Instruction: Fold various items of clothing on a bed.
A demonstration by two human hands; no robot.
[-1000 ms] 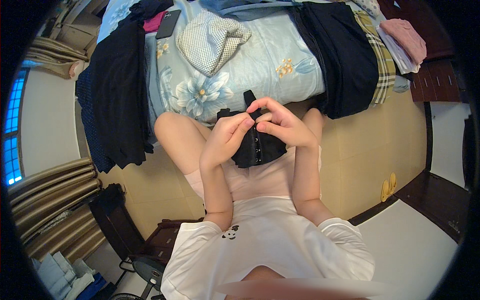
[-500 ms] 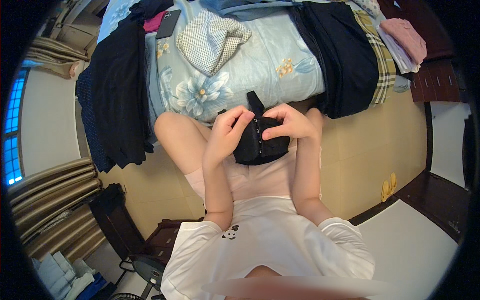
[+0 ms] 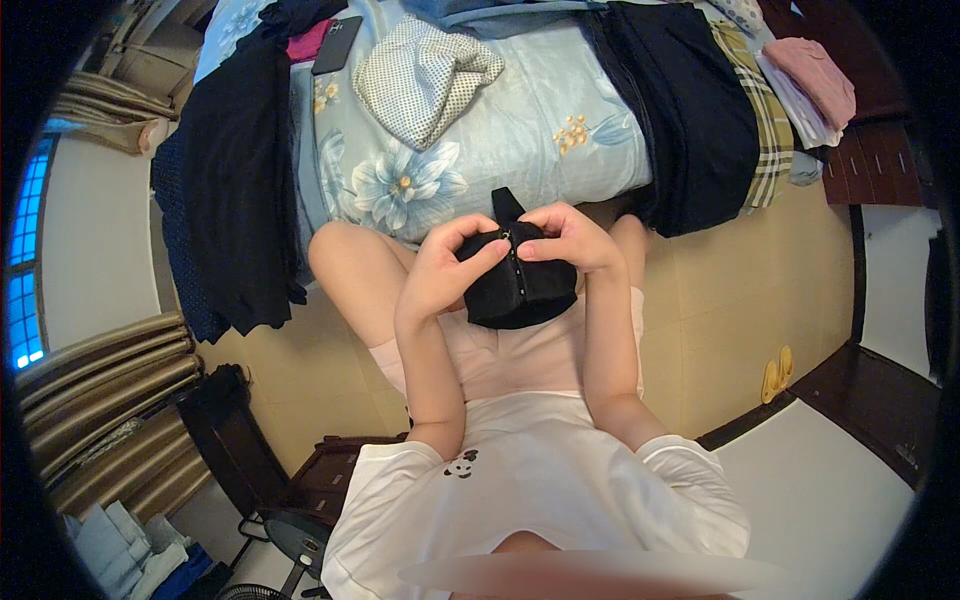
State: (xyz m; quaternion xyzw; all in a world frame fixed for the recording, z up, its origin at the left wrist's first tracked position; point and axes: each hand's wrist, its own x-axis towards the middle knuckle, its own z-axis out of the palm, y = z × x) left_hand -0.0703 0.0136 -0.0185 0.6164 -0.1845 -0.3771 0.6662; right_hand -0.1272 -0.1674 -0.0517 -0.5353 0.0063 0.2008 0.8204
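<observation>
Since the frame half a second ago, the thumb of my right hand (image 3: 580,240) has shifted up and inward along the black garment (image 3: 518,298), so that it now lies near the thumb of my left hand (image 3: 438,272). Both hands are nearly closed: fingers curled behind the fabric, thumbs in front, each gripping one side of the upper end. A row of small metal fasteners (image 3: 521,270) runs down the middle between them; whether the topmost is joined cannot be told. The garment rests at my lap, above the pale pink shorts (image 3: 495,362), its black strap (image 3: 506,204) pointing toward the bed. On the floral bedspread (image 3: 545,185) beyond lie a dotted cloth (image 3: 425,85) and a dark phone (image 3: 337,46); black clothes hang over the edge at left (image 3: 238,190) and right (image 3: 695,125).
</observation>
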